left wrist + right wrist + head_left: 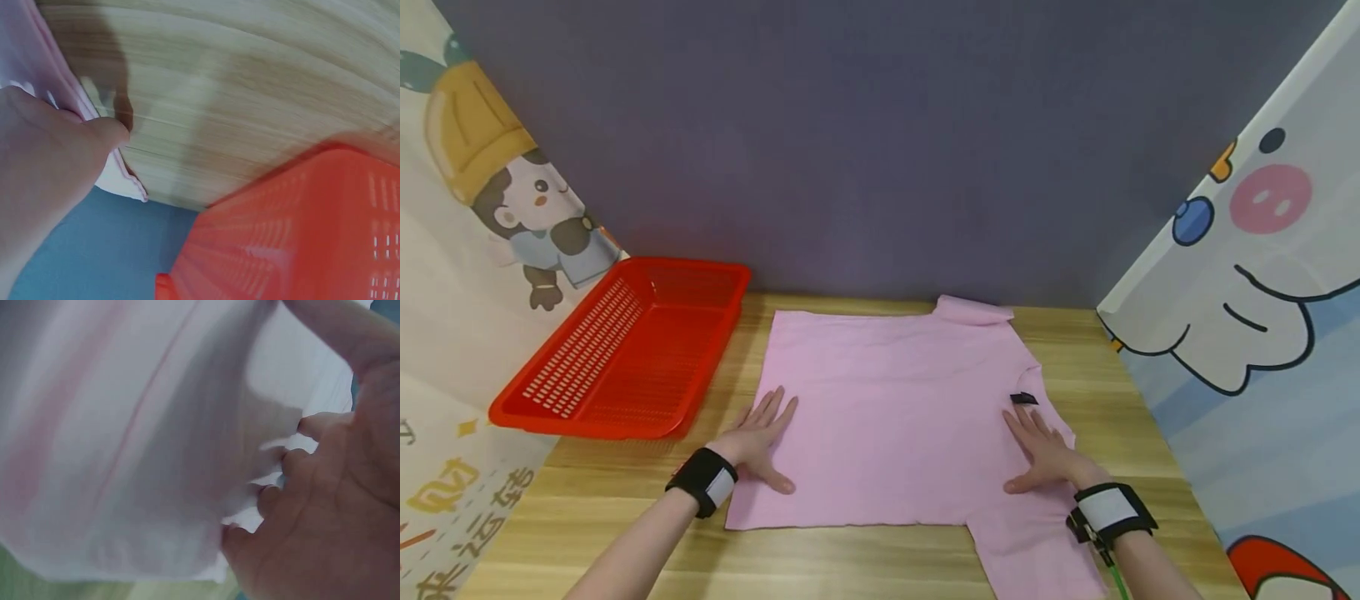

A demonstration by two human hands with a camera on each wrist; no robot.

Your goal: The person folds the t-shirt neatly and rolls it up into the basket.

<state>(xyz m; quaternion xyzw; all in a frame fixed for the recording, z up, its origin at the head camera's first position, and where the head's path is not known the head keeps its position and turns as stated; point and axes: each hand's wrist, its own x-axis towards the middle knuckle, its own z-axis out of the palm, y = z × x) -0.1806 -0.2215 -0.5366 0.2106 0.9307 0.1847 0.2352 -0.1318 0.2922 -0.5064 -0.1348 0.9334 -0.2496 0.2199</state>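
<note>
A pink long-sleeved shirt (895, 425) lies spread on the wooden table, its hem toward the left and one sleeve reaching to the near right. Near the hem, my left hand (758, 442) rests on the cloth with fingers spread. My right hand (1043, 454) lies on the shirt by the neckline, fingers also spread, just below a small black label (1024, 398). The far sleeve shows only as a short folded piece (973, 311) at the back edge. In the right wrist view the fingertips touch the pale-looking fabric (175, 450).
A red plastic basket (688, 367) with perforated sides stands at the left, close to my left hand. A grey panel (865, 150) rises behind the wooden table (835, 562). Printed cartoon sheets flank both sides, including the right one (1285, 275).
</note>
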